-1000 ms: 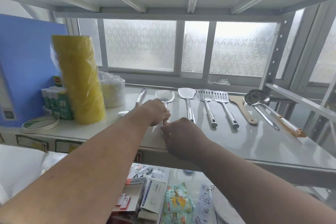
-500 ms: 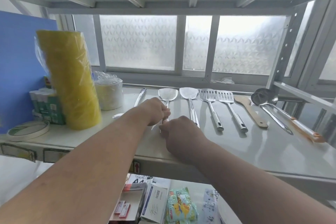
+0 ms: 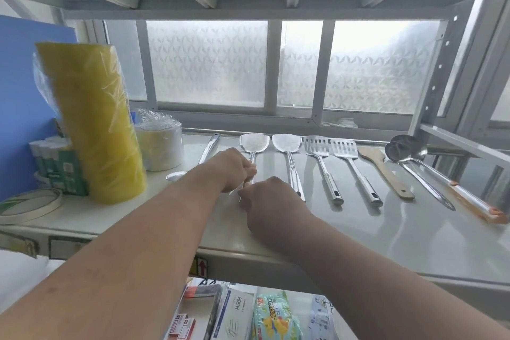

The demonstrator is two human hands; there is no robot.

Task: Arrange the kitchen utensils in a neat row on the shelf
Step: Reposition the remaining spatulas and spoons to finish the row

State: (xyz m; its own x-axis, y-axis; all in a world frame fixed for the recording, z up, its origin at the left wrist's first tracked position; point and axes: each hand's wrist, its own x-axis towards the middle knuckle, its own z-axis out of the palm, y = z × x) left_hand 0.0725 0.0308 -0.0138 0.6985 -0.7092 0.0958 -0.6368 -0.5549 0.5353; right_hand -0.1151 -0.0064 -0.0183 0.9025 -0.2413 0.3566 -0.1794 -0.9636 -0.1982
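- Barely anything moved since half a second ago; both hands stay put on the same spatula (image 3: 254,143), whose blade sits mid-frame, left end of the lined-up row.
- Head view: left hand (image 3: 234,170) is curled around its handle, right hand (image 3: 269,197) pinches the handle's lower end.
- Right of it on the shelf (image 3: 386,240): a second spatula (image 3: 287,143), two slotted turners (image 3: 318,146), a wooden spatula (image 3: 382,167), ladles.
- A spoon (image 3: 204,153) lies diagonally at centre left.

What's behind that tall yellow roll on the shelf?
Behind the yellow roll stands a blue board, with a plastic-wrapped white roll beside it. Anything directly behind it is hidden.
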